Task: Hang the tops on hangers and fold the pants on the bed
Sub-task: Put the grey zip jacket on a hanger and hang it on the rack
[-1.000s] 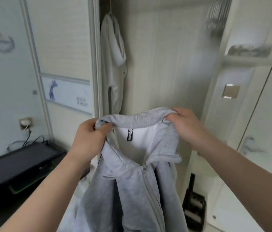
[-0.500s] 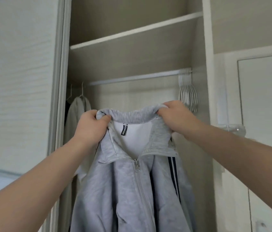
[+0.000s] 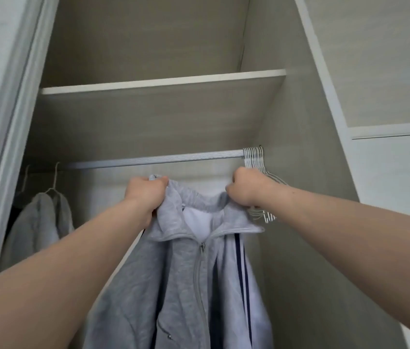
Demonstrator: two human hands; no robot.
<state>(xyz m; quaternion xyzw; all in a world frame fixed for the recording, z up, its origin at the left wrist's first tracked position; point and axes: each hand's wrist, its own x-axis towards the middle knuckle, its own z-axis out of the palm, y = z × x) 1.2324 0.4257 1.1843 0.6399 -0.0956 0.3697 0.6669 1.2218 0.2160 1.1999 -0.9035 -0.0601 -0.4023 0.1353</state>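
While grips point(image 3: 146, 195) point(image 3: 246, 188) clutch collar point(image 3: 198, 203), jacket point(image 3: 178, 285) hangs beneath

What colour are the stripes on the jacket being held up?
Dark navy: two parallel stripes on the white side of the grey jacket, clearest in the head view.

Open wardrobe point(image 3: 148, 41), beige wood-grain int., viewed from below. Horiz. shelf point(image 3: 163, 83) w/ white front edge; ribbed metal rail point(image 3: 153, 158) beneath. White door frame point(image 3: 15, 117) at left; white divider point(image 3: 324, 91) and cupboard panel point(image 3: 395, 172) at right.

Single head view, tilted up into wardrobe point(image 3: 148, 117), close behind raised arms.
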